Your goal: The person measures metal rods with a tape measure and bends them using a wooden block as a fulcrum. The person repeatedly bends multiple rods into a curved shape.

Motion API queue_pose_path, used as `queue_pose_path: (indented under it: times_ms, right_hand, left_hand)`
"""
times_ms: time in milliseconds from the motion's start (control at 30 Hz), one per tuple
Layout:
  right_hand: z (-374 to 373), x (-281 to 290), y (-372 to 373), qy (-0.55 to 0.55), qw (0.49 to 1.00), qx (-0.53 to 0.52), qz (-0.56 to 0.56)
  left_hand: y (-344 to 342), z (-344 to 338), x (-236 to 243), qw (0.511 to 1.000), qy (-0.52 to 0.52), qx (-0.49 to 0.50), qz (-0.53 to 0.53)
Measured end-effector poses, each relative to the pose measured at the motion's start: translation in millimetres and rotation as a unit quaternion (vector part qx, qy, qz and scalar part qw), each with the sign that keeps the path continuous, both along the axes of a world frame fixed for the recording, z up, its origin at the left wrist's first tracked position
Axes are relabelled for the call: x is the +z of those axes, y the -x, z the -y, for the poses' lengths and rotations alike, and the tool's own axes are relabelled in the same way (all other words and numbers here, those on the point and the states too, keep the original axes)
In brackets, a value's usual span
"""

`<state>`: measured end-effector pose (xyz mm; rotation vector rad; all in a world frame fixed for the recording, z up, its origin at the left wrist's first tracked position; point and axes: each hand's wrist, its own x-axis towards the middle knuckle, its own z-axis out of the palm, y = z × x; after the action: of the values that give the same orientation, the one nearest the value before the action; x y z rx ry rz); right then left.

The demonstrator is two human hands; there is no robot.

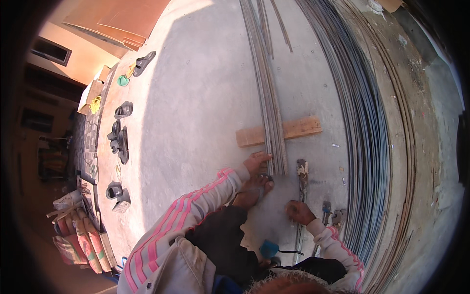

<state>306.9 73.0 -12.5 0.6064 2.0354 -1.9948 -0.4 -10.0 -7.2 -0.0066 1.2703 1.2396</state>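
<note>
My left hand [256,162] is at the near ends of a bundle of thin steel rods [272,108], its fingers bent against the left side of the bundle. The rods lie across a wooden block [302,128] that lifts them off the floor. To the right, my right hand [299,212] is curled, a little blurred, over a long narrow metal bar or handle [302,185] with a wider head at its far end. Whatever the fingers hold is hidden. My foot [253,190] in a sandal stands just below the left hand.
A large stack of long steel rods [360,108] runs along the right side. Near my knees lies a blue object [268,248] with a dark stem. Dark sandals [117,139] line the left floor edge, with paper sacks [88,240] at the lower left.
</note>
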Motion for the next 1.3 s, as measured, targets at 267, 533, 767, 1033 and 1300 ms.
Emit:
queue_pose_path:
  times_ms: [267,533,767,1033,1300]
  right_hand:
    - [-14.2,18.4,9.3,0.093,0.995,-0.031,0.032]
    - [-15.7,28.0,12.2,0.108,0.991,-0.038,0.070]
    - [-12.8,19.0,16.2,0.103,0.993,-0.034,0.053]
    - [-11.9,19.6,27.5,0.055,0.997,-0.001,0.057]
    - [44.1,24.9,-18.6,-0.196,0.967,0.164,-0.011]
  left_hand:
    - [18.2,2.7,-21.0,0.999,-0.029,-0.010,0.040]
    - [14.1,1.1,-12.9,0.999,-0.026,-0.037,0.023]
    - [4.7,-2.5,-1.3,1.000,0.005,-0.018,-0.006]
    - [0.7,-6.6,-0.5,1.000,0.003,-0.011,-0.024]
    - [5.5,2.0,-27.1,0.999,-0.031,-0.022,0.035]
